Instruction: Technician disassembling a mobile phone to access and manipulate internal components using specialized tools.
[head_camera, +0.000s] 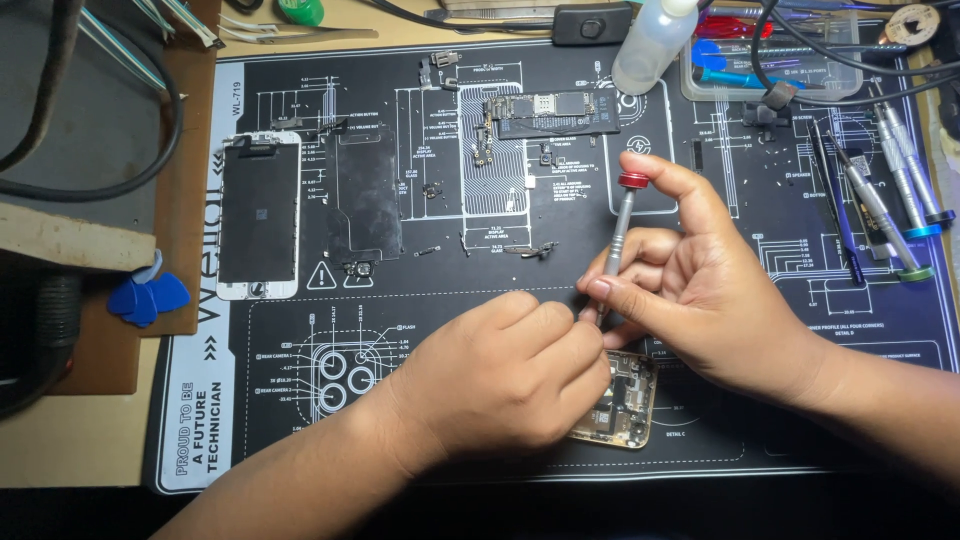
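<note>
Head view: looks down on a worktop (60, 450) with a black repair mat (480, 90) printed with white diagrams.
Mat: fills most of the worktop; its near edge runs just below the hands, its left edge beside a brown board (185, 180).
Left hand (500, 375): curled down over an opened phone body (625, 400), gripping it; only the phone's right part shows past the knuckles.
Right hand (700, 290): closed around a red-capped screwdriver (622, 225), forefinger on the cap, shaft upright with its tip at the phone, hidden between the hands.
Loose phone parts: one white screen panel (258, 215), one dark metal plate (365, 195) beside it, one circuit board (555, 112) farther up.
Spare drivers: three (900, 200), lying at the mat's right edge.
Bottle: one clear squeeze bottle (650, 45), top edge.
Picks: a few blue ones (145, 295), left of the mat.
Open room: bare mat between the left hand and the screen panel.
</note>
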